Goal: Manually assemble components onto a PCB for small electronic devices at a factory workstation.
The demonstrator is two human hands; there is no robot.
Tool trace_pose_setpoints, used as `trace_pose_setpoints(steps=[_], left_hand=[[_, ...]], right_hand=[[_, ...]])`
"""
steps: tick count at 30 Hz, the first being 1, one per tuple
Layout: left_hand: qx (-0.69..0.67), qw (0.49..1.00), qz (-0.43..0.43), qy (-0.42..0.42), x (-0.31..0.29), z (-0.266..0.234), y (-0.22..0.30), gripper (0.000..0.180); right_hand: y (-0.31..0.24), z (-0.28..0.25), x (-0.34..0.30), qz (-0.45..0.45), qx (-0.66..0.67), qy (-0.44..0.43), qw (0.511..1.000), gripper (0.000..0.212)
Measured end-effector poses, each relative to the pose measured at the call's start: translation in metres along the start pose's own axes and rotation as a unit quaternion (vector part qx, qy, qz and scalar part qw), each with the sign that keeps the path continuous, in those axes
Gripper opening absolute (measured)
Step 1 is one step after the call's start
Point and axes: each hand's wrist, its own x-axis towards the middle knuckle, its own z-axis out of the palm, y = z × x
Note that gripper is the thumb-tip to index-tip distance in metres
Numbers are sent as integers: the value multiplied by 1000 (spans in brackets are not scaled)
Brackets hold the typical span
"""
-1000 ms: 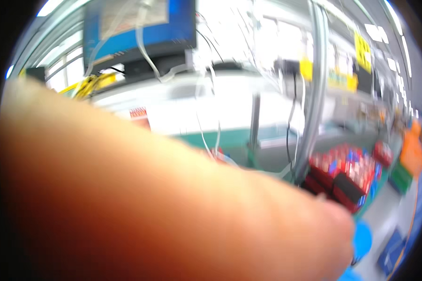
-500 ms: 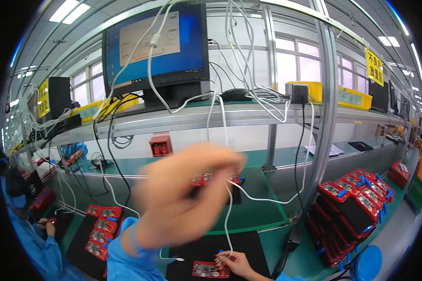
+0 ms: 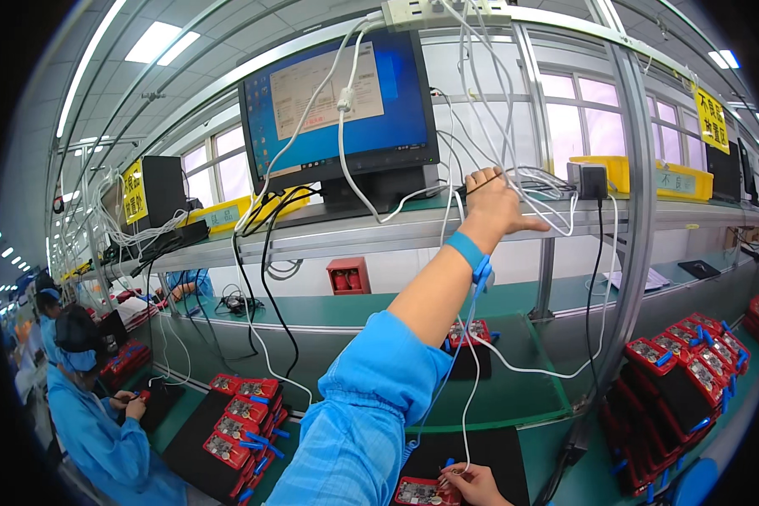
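Note:
My left hand [image 3: 494, 202] reaches up to the shelf in front of the monitor [image 3: 337, 105], its thumb out to the right. It covers the spot where a black computer mouse lay in the earlier frame, so the mouse itself is hidden beneath it. A blue wrist strap [image 3: 469, 251] circles that wrist. Low down, my right hand [image 3: 474, 487] pinches the end of a white cable [image 3: 466, 426] at the edge of a circuit board in a red holder [image 3: 422, 492]. This holder lies on a black mat [image 3: 508, 460]; the plug is hidden by the fingers.
Red holders with boards [image 3: 243, 422] are stacked on the left, and taller stacks [image 3: 675, 371] stand on the right. A co-worker in blue [image 3: 101, 422] sits at the left. Cables hang from the shelf [image 3: 379, 240]. Another red holder [image 3: 471, 331] lies behind the mat.
My left hand has risen from above the bench to the mouse on the shelf. The whole view has shifted, with things now further right and lower. My right hand stays at the board.

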Motion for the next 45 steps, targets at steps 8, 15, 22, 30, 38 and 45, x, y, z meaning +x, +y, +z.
trace_pose_setpoints(steps=[8,15,22,30,38,45], left_hand=[[-65,997,-39,12,-5,-4,-1,105],[-46,998,-31,-15,0,-4,-1,106],[-51,998,-31,-22,-1,-6,-1,105],[-55,997,-47,-32,-1,-6,-1,105],[-27,997,-40,-58,-3,-15,0,108],[-6,999,-31,-20,-3,-10,1,110]], right_hand=[[-16,5,-3,20,-9,-4,1000,11],[-18,6,-4,18,-30,-5,999,10],[-8,1,-3,-2,-37,-10,999,11],[-16,2,-6,24,-32,-10,999,11],[-12,1,-6,-12,-72,-18,997,11],[-11,1,-6,-16,-76,-16,997,11]])
